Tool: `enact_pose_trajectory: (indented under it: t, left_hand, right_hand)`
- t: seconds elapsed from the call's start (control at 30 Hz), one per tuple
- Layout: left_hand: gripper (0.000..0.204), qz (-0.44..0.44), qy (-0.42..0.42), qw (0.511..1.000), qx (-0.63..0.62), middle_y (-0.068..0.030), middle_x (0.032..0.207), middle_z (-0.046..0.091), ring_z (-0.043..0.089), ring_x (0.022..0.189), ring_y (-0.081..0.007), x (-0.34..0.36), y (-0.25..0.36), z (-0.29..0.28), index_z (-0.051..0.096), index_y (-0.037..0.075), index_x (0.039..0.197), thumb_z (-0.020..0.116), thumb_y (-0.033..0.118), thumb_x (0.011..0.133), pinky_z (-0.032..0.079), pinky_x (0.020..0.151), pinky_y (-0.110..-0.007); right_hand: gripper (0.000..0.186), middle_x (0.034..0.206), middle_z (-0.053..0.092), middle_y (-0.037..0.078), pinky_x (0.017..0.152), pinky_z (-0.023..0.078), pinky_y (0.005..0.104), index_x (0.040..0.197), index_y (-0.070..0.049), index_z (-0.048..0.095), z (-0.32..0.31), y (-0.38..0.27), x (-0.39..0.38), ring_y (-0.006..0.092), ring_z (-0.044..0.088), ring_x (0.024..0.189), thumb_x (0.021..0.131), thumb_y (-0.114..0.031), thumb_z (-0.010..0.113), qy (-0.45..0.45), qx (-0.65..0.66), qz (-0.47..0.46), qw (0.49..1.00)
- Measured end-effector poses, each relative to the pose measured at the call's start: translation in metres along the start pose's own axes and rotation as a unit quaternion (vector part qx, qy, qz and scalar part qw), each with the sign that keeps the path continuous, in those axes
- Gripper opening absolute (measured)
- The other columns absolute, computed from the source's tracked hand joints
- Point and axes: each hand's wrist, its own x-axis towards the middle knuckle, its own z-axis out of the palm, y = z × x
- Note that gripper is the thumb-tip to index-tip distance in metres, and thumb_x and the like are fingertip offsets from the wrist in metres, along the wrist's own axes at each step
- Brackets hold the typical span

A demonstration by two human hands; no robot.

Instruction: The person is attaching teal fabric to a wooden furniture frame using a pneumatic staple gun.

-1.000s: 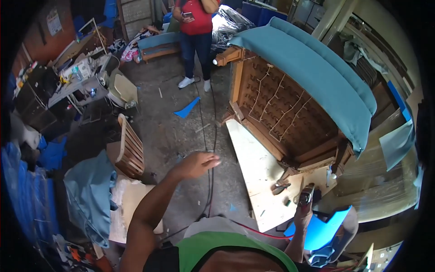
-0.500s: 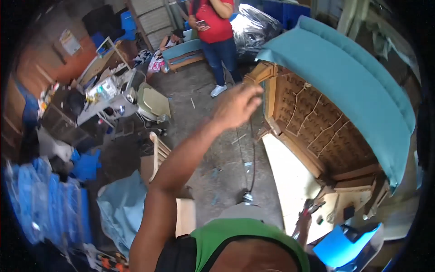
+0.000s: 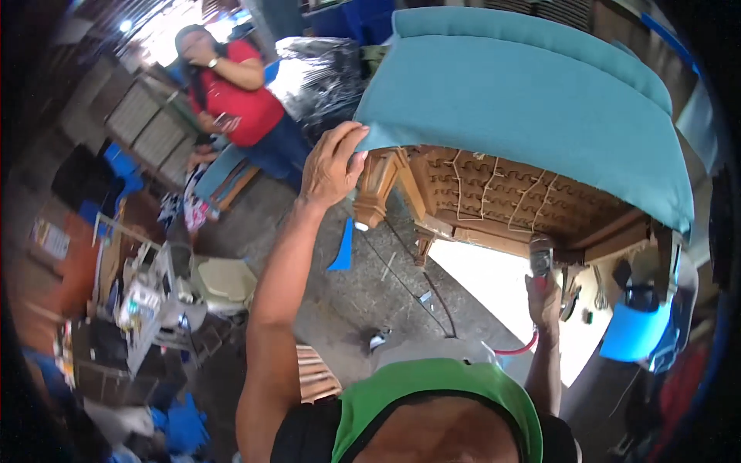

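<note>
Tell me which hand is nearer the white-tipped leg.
Left. The left hand is just beside the leg, at a corner of the teal cover; whether it touches the leg is unclear. The right hand is farther off, to the leg's lower right, holding a tool.

The fisheye view looks down and forward from the wearer's head, close above the green top [image 3: 440,386], teal upholstered seat [image 3: 509,92] farther out.

Bright light enters at far left. Glare marks the plastic wrap [image 3: 318,77] and worktop [image 3: 494,282]. Side margins: dark, soft, fisheye-distorted.
</note>
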Motion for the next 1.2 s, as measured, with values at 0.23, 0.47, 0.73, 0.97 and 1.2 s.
enact_pose_trajectory:
  t: [0.23,0.47,0.73,0.97,1.2]
  left_hand:
    - [0.011,-0.039,0.096,0.956,-0.273,-0.0142,0.086,0.062,0.061,0.079,-0.0308,0.043,-0.049,0.037,0.064,0.001,0.098,0.060,0.011,0.093,0.049,0.072,-0.037]
    - [0.045,0.061,0.018,0.941,-0.334,-0.0060,0.097,0.061,0.058,0.091,-0.0235,0.048,-0.066,0.049,0.064,0.011,0.112,0.080,0.037,0.079,0.049,0.077,-0.037]
    - [0.032,0.108,0.073,0.916,-0.378,0.0001,0.121,0.066,0.055,0.124,-0.0239,0.039,-0.077,0.070,0.068,0.018,0.115,0.069,0.008,0.085,0.037,0.105,-0.041]
    - [0.026,0.085,0.056,0.916,-0.387,0.0015,0.125,0.066,0.054,0.127,-0.0232,0.050,-0.059,0.073,0.069,0.016,0.114,0.069,0.023,0.089,0.026,0.113,-0.048]
    - [0.018,0.139,0.147,0.904,-0.376,-0.0006,0.114,0.070,0.062,0.117,-0.0204,0.025,-0.058,0.085,0.063,0.013,0.104,0.066,0.006,0.089,0.034,0.108,-0.039]
  right_hand:
    - [0.017,0.067,0.054,-0.001,0.047,0.042,0.0233,0.103,-0.002,0.053,0.022,-0.091,-0.041,0.0068,0.052,0.055,0.093,-0.013,0.061,0.247,0.175,0.126,0.945]
    - [0.022,0.075,0.057,0.003,0.058,0.047,0.0243,0.102,0.001,0.056,0.022,-0.200,-0.070,0.0093,0.056,0.061,0.098,-0.020,0.060,0.361,0.289,0.049,0.885]
    - [0.030,0.083,0.053,0.009,0.061,0.052,0.0303,0.118,0.004,0.050,0.012,-0.293,-0.054,0.0131,0.055,0.066,0.101,-0.020,0.055,0.261,0.354,-0.175,0.881]
    - [0.031,0.079,0.055,0.008,0.062,0.056,0.0309,0.113,0.005,0.052,0.014,-0.317,-0.015,0.0124,0.058,0.061,0.100,-0.022,0.056,0.217,0.417,-0.154,0.869]
    - [0.050,0.075,0.059,0.009,0.053,0.047,0.0255,0.120,0.009,0.050,0.059,-0.349,-0.027,0.0112,0.055,0.058,0.096,-0.034,0.060,0.273,0.245,-0.094,0.925]
